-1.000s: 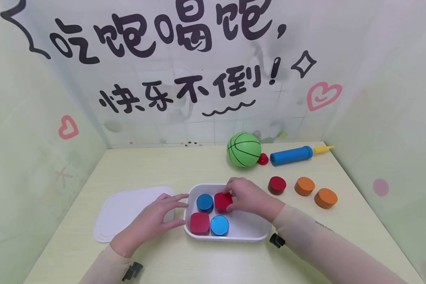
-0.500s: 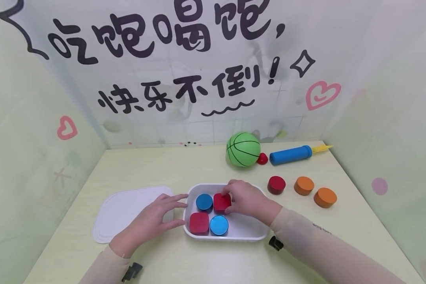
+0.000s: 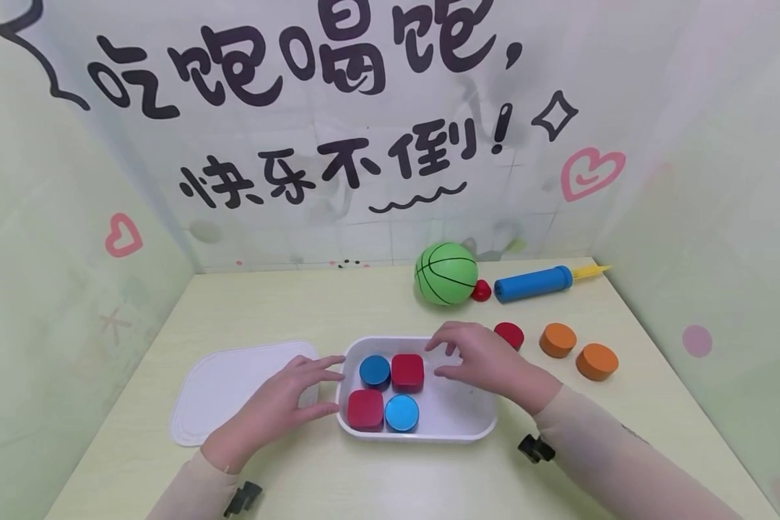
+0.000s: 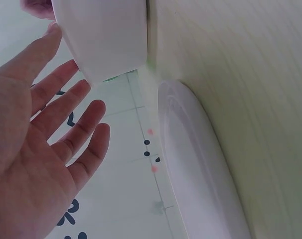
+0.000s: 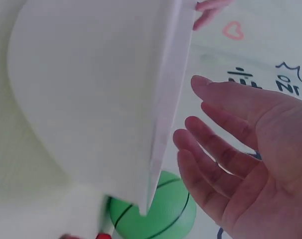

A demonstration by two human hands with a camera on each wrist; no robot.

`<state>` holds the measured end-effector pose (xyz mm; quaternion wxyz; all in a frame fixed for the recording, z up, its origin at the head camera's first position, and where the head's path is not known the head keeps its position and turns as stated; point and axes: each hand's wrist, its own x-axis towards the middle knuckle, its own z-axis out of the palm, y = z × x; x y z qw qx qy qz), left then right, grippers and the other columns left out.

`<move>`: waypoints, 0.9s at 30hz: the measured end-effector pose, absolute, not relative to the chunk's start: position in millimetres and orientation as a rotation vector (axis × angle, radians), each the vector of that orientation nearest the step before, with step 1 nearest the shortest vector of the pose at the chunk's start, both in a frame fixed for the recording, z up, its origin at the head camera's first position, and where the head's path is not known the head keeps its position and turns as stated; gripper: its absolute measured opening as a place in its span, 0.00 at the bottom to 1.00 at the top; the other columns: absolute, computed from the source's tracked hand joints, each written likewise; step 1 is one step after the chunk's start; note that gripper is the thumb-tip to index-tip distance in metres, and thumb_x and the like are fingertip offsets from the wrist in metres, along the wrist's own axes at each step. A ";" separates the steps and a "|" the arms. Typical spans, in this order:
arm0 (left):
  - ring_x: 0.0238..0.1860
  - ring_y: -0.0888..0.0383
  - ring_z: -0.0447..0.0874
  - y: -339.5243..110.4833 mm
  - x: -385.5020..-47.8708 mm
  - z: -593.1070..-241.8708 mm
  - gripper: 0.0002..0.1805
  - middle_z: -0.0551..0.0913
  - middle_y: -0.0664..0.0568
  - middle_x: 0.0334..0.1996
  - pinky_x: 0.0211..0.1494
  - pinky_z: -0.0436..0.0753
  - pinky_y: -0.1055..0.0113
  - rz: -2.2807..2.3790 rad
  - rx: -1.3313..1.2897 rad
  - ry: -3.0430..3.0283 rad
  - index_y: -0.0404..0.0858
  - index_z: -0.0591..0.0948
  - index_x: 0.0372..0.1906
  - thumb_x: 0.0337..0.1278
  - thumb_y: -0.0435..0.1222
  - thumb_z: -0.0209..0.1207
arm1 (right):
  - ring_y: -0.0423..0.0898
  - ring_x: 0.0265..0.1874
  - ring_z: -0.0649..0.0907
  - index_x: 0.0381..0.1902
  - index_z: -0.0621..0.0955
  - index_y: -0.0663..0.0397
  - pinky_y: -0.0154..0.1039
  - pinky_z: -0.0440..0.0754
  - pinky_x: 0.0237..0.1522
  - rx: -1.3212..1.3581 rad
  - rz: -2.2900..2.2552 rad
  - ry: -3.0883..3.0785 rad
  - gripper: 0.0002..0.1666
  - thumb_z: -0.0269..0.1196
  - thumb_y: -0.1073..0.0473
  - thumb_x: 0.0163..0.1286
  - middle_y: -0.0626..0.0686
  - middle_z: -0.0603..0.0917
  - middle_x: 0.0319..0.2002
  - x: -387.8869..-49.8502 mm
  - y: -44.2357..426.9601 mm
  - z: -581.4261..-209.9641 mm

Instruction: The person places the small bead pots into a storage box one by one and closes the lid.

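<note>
A white plastic box (image 3: 455,412) holds two red rounded-square blocks, one at the back (image 3: 407,371) and one at the front (image 3: 365,409). Beside them in its left half sit a dark blue round block (image 3: 375,370) and a light blue round block (image 3: 401,412). My left hand (image 3: 295,393) touches the box's left rim with fingers extended; the left wrist view shows its fingertips against the box wall. Above the right part of the box hovers my right hand (image 3: 484,357), fingers loosely bent, holding nothing and apart from the red block.
A white lid (image 3: 227,390) lies left of the box. Right of it stand a red round block (image 3: 509,335) and two orange ones (image 3: 557,340). Behind are a green ball (image 3: 446,274), a small red object (image 3: 482,291) and a blue hand pump (image 3: 534,284).
My right hand has let go of the back red block and moved right, leaving the block in the box. My left hand stays at the rim.
</note>
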<state>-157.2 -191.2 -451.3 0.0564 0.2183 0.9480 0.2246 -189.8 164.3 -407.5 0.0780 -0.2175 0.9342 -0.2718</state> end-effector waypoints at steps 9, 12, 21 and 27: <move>0.63 0.64 0.74 -190.4 -156.4 -450.7 0.29 0.73 0.71 0.71 0.57 0.86 0.60 0.677 0.670 2.886 0.61 0.84 0.62 0.54 0.59 0.72 | 0.45 0.37 0.82 0.51 0.87 0.47 0.36 0.85 0.37 -0.603 -0.918 2.866 0.18 0.76 0.56 0.63 0.47 0.86 0.40 -189.0 225.7 -415.3; 0.63 0.64 0.74 -190.4 -156.2 -451.4 0.29 0.72 0.71 0.72 0.58 0.86 0.59 0.677 0.670 2.889 0.61 0.84 0.62 0.54 0.58 0.72 | 0.45 0.36 0.82 0.50 0.87 0.49 0.36 0.85 0.37 -0.573 -0.943 2.894 0.17 0.76 0.58 0.63 0.47 0.86 0.38 -190.8 247.4 -419.3; 0.63 0.64 0.74 -189.2 -157.2 -450.4 0.29 0.72 0.72 0.71 0.58 0.86 0.58 0.675 0.663 2.885 0.61 0.84 0.62 0.53 0.59 0.72 | 0.53 0.43 0.82 0.52 0.87 0.51 0.45 0.84 0.42 -0.444 -0.830 2.987 0.20 0.76 0.57 0.62 0.54 0.87 0.46 -189.6 297.6 -418.6; 0.62 0.65 0.73 -190.7 -156.8 -450.9 0.29 0.72 0.72 0.72 0.58 0.86 0.59 0.681 0.675 2.881 0.61 0.84 0.62 0.54 0.59 0.72 | 0.57 0.46 0.82 0.54 0.86 0.57 0.49 0.85 0.44 -0.397 -0.700 3.022 0.24 0.76 0.59 0.60 0.60 0.86 0.51 -183.1 330.6 -419.3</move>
